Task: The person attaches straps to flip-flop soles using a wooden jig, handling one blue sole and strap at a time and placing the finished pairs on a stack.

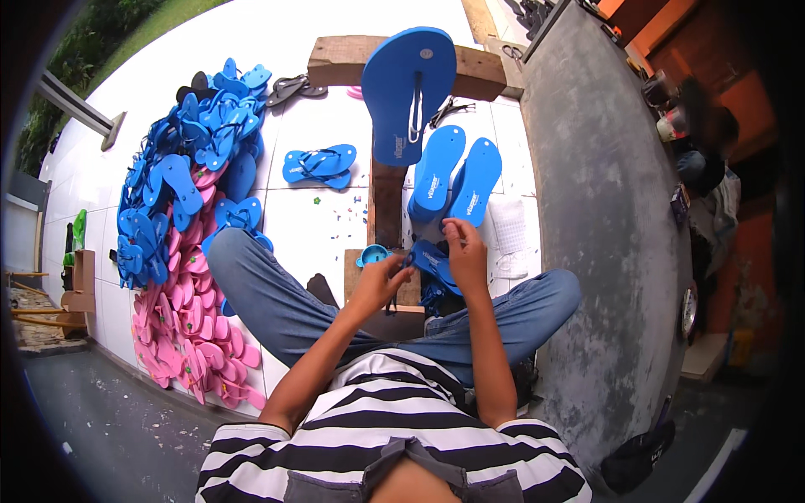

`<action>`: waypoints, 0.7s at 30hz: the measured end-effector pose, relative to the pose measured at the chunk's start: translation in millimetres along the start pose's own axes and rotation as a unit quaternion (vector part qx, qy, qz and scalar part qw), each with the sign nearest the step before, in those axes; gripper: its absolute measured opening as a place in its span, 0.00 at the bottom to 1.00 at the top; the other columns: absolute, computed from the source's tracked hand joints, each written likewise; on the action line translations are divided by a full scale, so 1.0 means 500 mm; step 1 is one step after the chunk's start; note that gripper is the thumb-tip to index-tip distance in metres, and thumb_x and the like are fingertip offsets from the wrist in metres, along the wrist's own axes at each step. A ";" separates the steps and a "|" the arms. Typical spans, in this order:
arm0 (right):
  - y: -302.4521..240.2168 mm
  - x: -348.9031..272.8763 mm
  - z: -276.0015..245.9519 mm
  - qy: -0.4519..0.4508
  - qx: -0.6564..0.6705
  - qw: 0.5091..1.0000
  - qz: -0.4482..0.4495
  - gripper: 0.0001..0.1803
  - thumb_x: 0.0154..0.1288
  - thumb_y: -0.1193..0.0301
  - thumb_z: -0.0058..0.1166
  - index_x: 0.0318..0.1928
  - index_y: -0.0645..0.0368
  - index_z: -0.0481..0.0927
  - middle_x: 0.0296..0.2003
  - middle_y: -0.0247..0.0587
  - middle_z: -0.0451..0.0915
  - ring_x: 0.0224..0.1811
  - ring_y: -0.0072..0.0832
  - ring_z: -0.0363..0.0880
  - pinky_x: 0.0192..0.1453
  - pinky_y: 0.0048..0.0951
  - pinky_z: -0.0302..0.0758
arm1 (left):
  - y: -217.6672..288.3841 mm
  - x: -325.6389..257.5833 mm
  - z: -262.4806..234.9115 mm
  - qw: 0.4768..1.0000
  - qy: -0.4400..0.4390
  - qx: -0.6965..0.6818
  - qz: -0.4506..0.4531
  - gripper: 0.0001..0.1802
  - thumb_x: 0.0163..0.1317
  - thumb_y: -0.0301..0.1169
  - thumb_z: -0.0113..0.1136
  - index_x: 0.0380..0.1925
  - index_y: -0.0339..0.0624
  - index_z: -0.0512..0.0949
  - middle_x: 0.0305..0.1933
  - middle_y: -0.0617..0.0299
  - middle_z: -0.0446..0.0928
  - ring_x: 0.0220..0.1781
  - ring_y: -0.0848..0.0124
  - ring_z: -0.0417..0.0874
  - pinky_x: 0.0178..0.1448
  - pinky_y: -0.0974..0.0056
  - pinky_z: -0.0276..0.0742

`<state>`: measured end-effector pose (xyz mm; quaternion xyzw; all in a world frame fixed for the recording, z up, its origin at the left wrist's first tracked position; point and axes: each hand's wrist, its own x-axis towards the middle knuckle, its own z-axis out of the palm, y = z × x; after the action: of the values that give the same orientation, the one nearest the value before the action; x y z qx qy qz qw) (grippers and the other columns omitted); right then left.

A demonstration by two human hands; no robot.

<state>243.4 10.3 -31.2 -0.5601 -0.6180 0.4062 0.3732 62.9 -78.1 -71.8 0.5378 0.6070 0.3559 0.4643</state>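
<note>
The bundle of blue rubber straps (432, 258) lies between the hands, just right of the left hand (381, 283) and close on the left of the right hand (465, 248). The left fingers are curled, the right thumb and forefinger drawn together; I cannot tell whether either grips anything. Farther off, a large blue foam sole (390, 92) with a pale, narrow metal loop against it stands in front of a thick wooden crossbeam (335, 63). A small round turquoise cup (375, 254) sits just beyond the left hand. Two stacks of printed blue soles (438, 172) stand beyond the right hand, near a white textured cloth (509, 228). Far left spreads a heap of blue and pink flip-flops (194, 289).
</note>
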 end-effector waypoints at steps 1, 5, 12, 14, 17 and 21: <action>-0.012 -0.012 0.003 -0.005 0.056 0.998 0.022 0.17 0.75 0.61 0.51 0.51 0.62 0.80 0.40 0.43 0.83 0.42 0.28 0.82 0.48 0.29 0.76 | 0.047 0.000 -0.026 0.986 -0.019 -0.147 -0.070 0.18 0.69 0.37 0.63 0.52 0.36 0.79 0.36 0.58 0.87 0.31 0.76 0.84 0.30 0.70 0.75; -0.111 -0.042 0.010 -0.062 0.243 0.967 0.054 0.22 0.77 0.56 0.51 0.53 0.63 0.80 0.41 0.36 0.83 0.43 0.22 0.79 0.48 0.26 0.75 | 0.158 0.001 -0.096 0.968 -0.022 -0.248 -0.042 0.17 0.70 0.37 0.61 0.52 0.37 0.80 0.36 0.63 0.86 0.33 0.78 0.83 0.30 0.75 0.72; -0.244 -0.020 0.024 -0.103 0.381 0.918 0.036 0.18 0.75 0.65 0.54 0.56 0.65 0.79 0.39 0.35 0.82 0.37 0.17 0.78 0.40 0.19 0.75 | 0.235 -0.003 -0.113 0.984 -0.052 -0.168 -0.011 0.16 0.69 0.36 0.63 0.48 0.36 0.81 0.37 0.65 0.84 0.34 0.80 0.83 0.32 0.75 0.74; -0.278 -0.011 0.025 -0.058 0.389 0.919 -0.023 0.15 0.76 0.65 0.54 0.51 0.66 0.81 0.33 0.33 0.80 0.31 0.15 0.74 0.36 0.18 0.73 | 0.255 -0.001 -0.116 0.987 0.010 -0.150 0.056 0.16 0.69 0.35 0.63 0.50 0.34 0.79 0.40 0.62 0.84 0.38 0.79 0.83 0.34 0.74 0.76; -0.335 0.023 -0.012 -0.061 0.385 0.916 -0.094 0.15 0.76 0.64 0.54 0.48 0.65 0.81 0.28 0.30 0.77 0.28 0.14 0.71 0.32 0.17 0.68 | 0.273 0.019 -0.145 0.973 0.123 -0.127 0.150 0.18 0.68 0.33 0.63 0.55 0.39 0.77 0.47 0.58 0.85 0.44 0.72 0.86 0.40 0.69 0.79; -0.397 0.051 -0.040 -0.106 0.321 0.935 -0.109 0.14 0.75 0.63 0.54 0.44 0.63 0.82 0.26 0.28 0.75 0.27 0.13 0.69 0.31 0.17 0.65 | 0.374 0.078 -0.240 0.921 0.255 0.032 0.293 0.15 0.67 0.32 0.62 0.51 0.40 0.79 0.43 0.60 0.84 0.43 0.70 0.83 0.41 0.68 0.77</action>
<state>182.1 28.9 159.6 -0.2935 -0.5482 0.5965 0.5075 9.9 -0.3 133.5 0.5975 0.5315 0.5809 0.1516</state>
